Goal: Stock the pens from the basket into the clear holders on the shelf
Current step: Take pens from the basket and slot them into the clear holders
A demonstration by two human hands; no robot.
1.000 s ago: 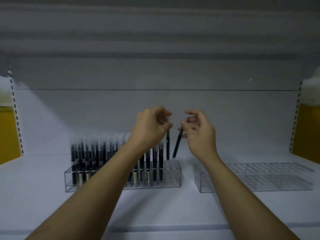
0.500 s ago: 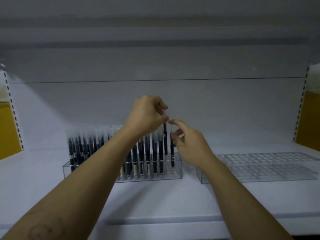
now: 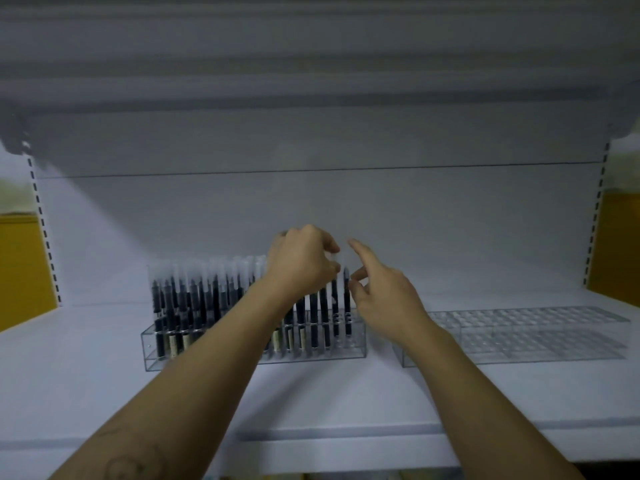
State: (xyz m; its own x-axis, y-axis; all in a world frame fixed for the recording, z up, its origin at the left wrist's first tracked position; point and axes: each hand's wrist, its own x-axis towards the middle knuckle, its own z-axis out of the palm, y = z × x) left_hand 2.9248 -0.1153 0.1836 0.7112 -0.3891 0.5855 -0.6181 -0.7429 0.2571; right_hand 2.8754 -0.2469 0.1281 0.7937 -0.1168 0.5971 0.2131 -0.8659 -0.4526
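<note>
1. Head view, centre of frame: left hand (image 3: pixel 301 265) has its fingers curled, pinching the clear cap of a pen (image 3: pixel 335 306). That pen stands upright near the right end of the clear holder (image 3: pixel 207 358).
2. Right hand (image 3: pixel 384 303) is loose with the index finger straight, gripping nothing. Its fingertips are just beside the end pen (image 3: pixel 347 313).
3. Dark pens (image 3: pixel 194 306) fill the holder leftward.
4. Second clear holder (image 3: pixel 536 344) sits at right on the white shelf (image 3: pixel 311 396).

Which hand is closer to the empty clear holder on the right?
The right hand. It is just left of the empty holder, its wrist in front of that holder's left end. The left hand is farther left, above the pens in the other holder.
</note>
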